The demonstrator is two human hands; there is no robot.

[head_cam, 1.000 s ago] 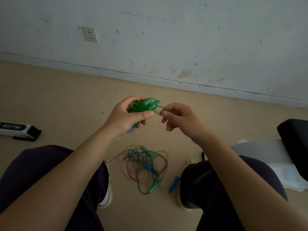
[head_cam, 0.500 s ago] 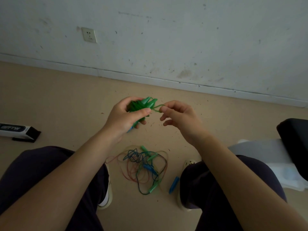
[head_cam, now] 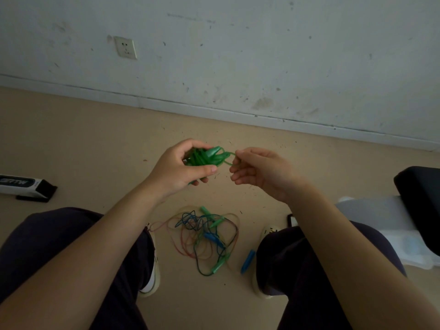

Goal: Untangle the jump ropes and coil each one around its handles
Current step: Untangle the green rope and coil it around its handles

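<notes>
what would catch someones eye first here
The bright green jump rope bundled in the left hand, mid-air at the centre, while the right hand pinches a loop of its cord. Below, on the floor between the person's knees, lies a tangle of ropes in red, blue and green, with a blue handle just right of it.
</notes>
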